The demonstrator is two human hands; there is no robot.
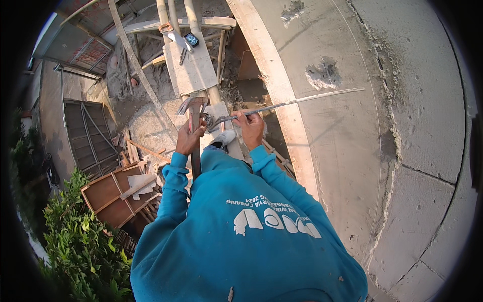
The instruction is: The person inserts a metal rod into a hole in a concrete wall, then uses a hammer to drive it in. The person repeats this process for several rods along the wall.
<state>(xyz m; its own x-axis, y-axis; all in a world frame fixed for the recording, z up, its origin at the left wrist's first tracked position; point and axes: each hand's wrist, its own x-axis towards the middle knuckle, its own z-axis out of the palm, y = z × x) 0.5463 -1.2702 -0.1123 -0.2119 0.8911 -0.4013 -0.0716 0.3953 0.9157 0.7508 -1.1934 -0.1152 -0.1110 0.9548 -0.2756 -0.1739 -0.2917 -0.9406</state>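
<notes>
My left hand (pixel 188 139) is wrapped round a claw hammer (pixel 195 156), its metal head pointing away from me. In my right hand (pixel 252 131) is a long thin bar (pixel 302 99), pinched near its curved, dark end. The bar's pale far end reaches right across the wall. Between the hands, beside the hammer head, lies a small dark coil (pixel 207 120), perhaps wire. My shoe (pixel 224 137) rests on a narrow plank (pixel 217 109) just below the bar's curved end.
Ahead, a board (pixel 192 73) across bamboo poles (pixel 191 15) carries a handsaw (pixel 176 36), a phone (pixel 191 40) and pliers-like tool. A plastered wall (pixel 347 151) with a timber edge (pixel 274 70) rises on the right. Below left are wooden panels (pixel 108 194) and a leafy bush (pixel 83 241).
</notes>
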